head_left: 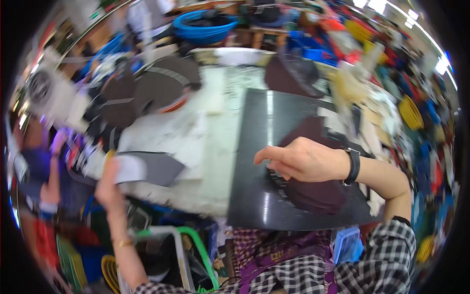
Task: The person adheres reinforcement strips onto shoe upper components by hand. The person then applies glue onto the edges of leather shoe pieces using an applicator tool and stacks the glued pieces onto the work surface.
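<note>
My left hand (108,190), blurred by motion, is at the left of the table. It grips the end of a flat grey piece with a pointed tip (164,169) and a rounded white patch (131,168). A small yellow spot shows at its fingertips. Over a black board (249,196) on the right, my right hand (306,159) is curled, its index finger bent toward the left. Whatever its fingers may hold is hidden. Beneath it lie dark maroon flat pieces (318,198), with a row of pale marks along their left edge.
Dark flat pieces with grey strips (159,83) are stacked at the far left. More maroon pieces (289,73) lie beyond the board. Pale scraps (377,122) cover the right side. Blue basins (204,30) stand at the back. A green-rimmed bin (198,245) sits below the near edge. Another person's arm (53,176) shows at far left.
</note>
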`<act>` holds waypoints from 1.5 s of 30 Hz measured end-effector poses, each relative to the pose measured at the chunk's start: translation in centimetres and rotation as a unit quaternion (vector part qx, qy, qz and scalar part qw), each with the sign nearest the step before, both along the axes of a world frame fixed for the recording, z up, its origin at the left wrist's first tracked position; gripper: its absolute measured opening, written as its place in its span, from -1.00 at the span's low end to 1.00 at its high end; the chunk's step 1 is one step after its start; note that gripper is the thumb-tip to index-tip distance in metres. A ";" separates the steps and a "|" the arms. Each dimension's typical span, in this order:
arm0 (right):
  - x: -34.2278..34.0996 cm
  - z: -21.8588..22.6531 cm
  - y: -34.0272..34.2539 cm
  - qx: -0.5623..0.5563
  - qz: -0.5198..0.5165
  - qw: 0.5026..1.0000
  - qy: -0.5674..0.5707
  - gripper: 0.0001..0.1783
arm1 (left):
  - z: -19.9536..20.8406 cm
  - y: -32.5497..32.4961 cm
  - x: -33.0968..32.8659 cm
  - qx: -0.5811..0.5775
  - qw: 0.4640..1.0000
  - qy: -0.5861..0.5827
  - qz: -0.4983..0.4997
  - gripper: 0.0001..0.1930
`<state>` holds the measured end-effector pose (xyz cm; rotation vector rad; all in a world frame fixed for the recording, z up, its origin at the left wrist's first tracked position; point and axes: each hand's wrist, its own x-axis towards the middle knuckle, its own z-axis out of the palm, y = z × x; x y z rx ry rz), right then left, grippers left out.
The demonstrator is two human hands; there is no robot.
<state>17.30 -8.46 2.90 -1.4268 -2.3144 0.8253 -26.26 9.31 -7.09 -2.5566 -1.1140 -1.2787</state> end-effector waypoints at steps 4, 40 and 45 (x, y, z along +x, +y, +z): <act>7.6 0.6 -4.8 0.123 -0.212 0.969 0.023 -0.82 | 2.5 3.9 -2.5 0.064 0.985 0.136 0.086 -0.53; 20.8 -4.9 -7.7 -0.094 -0.289 0.896 0.325 -0.81 | 4.1 -16.6 33.4 -0.194 0.796 0.321 -0.476 -0.34; 17.9 -6.0 -15.5 -0.083 -0.338 0.816 0.462 -0.79 | 3.7 -16.6 33.6 -0.176 0.805 0.308 -0.475 -0.35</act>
